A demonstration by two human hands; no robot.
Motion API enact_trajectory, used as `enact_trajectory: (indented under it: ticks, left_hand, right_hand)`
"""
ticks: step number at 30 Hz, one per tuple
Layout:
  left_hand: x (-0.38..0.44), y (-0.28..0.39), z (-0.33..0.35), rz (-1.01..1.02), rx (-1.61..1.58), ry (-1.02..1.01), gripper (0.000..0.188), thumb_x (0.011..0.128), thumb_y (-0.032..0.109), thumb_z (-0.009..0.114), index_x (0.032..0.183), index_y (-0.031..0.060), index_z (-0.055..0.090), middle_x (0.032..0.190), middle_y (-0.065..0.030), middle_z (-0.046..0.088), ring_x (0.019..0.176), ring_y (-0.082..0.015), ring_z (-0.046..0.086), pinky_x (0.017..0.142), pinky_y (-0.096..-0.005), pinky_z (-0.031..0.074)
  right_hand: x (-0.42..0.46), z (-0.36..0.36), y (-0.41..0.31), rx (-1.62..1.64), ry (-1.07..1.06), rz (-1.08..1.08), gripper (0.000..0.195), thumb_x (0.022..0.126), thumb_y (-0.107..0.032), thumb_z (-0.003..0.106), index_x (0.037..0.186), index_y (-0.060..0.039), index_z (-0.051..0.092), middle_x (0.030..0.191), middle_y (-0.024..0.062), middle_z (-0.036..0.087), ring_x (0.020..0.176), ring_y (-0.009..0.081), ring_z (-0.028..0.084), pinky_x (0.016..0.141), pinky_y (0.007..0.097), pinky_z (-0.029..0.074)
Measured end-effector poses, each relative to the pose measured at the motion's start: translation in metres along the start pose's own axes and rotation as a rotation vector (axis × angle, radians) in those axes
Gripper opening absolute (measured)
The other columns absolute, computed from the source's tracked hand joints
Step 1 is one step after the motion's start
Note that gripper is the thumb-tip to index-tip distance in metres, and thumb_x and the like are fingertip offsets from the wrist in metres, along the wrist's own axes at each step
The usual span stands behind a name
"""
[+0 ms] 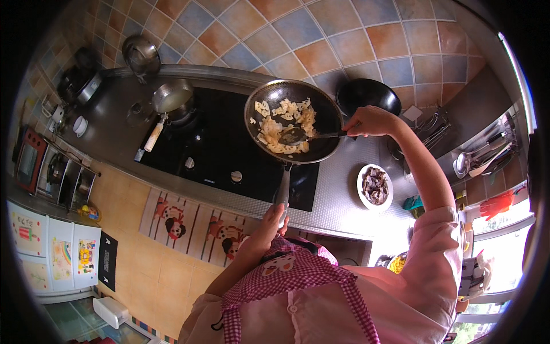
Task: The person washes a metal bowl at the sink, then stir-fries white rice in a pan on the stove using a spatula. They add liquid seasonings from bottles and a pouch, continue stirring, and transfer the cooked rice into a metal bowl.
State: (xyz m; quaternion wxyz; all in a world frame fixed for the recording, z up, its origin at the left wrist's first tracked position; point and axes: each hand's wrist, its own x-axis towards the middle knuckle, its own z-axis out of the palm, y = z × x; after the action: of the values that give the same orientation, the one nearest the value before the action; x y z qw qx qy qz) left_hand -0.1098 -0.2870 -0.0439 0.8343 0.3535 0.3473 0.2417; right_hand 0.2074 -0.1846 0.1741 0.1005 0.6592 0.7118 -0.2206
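Observation:
My left hand (275,221) is closed around the metal handle of a frying pan (327,148) over the right part of the black cooktop (215,142). Lotus root slices (270,129) lie in the pan, mostly on its left and middle. From the right side, my right hand (370,122) grips the dark handle of a spatula (293,136), whose head rests among the slices. An oval white plate (360,195) with dark cooked pieces, perhaps meat or mushroom (375,185), stands on the metal counter to the right of the pan.
A small saucepan (172,96) with pale liquid sits on the cooktop's left. Behind my right hand is a black wok (369,96) near the tiled wall (300,26). A metal lid (141,56) leans at the back left. Ladles and other utensils (483,155) hang at the right.

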Motion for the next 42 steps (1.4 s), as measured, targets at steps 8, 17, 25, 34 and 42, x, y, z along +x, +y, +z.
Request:
enact_trajectory:
  ticks: [8, 17, 25, 34, 42]
  left_hand:
    - [0.001, 0.002, 0.005, 0.009, -0.012, -0.010, 0.043, 0.095, 0.045, 0.044, 0.114, 0.0068, 0.049, 0.070, -0.0013, 0.051, 0.048, -0.0077, 0.044, 0.045, -0.0219, 0.035]
    - [0.001, 0.000, 0.001, 0.035, 0.004, -0.011, 0.048, 0.093, 0.049, 0.046, 0.115, 0.0064, 0.048, 0.070, -0.0010, 0.051, 0.047, -0.0072, 0.043, 0.044, -0.0219, 0.034]
    - [-0.001, 0.004, 0.003, 0.017, 0.019, -0.033, 0.049, 0.093, 0.050, 0.046, 0.115, 0.0059, 0.047, 0.072, -0.0017, 0.051, 0.049, -0.0074, 0.044, 0.045, -0.0215, 0.034]
    - [0.001, 0.005, 0.003, -0.003, 0.008, -0.046, 0.043, 0.095, 0.045, 0.044, 0.114, 0.0062, 0.048, 0.071, -0.0020, 0.050, 0.048, -0.0083, 0.043, 0.045, -0.0219, 0.034]
    - [0.005, -0.001, -0.003, 0.009, -0.003, -0.029, 0.045, 0.095, 0.045, 0.044, 0.116, 0.0053, 0.047, 0.071, -0.0025, 0.050, 0.048, -0.0086, 0.043, 0.045, -0.0227, 0.034]
  right_hand:
    - [0.016, 0.032, -0.002, -0.347, 0.319, -0.049, 0.025, 0.073, -0.028, 0.068, 0.096, -0.0200, 0.072, 0.084, 0.0039, 0.070, 0.083, 0.0248, 0.066, 0.075, 0.0367, 0.051]
    - [0.074, 0.044, 0.002, 0.609, 0.078, 0.179, 0.024, 0.081, -0.028, 0.068, 0.101, -0.0146, 0.072, 0.059, 0.0015, 0.057, 0.047, 0.0082, 0.048, 0.040, 0.0241, 0.039]
    - [-0.001, -0.021, 0.014, 0.037, -0.075, -0.041, 0.024, 0.079, -0.028, 0.068, 0.097, -0.0121, 0.072, 0.062, 0.0026, 0.062, 0.048, 0.0113, 0.051, 0.045, 0.0278, 0.044]
    - [0.026, -0.030, 0.002, -0.029, -0.157, 0.241, 0.031, 0.068, -0.030, 0.071, 0.086, -0.0054, 0.071, 0.064, 0.0095, 0.064, 0.054, 0.0178, 0.059, 0.050, 0.0311, 0.047]
    - [0.006, -0.058, -0.022, -0.375, -0.056, 0.250, 0.018, 0.070, -0.025, 0.066, 0.079, -0.0108, 0.073, 0.064, 0.0059, 0.067, 0.056, 0.0164, 0.065, 0.057, 0.0309, 0.051]
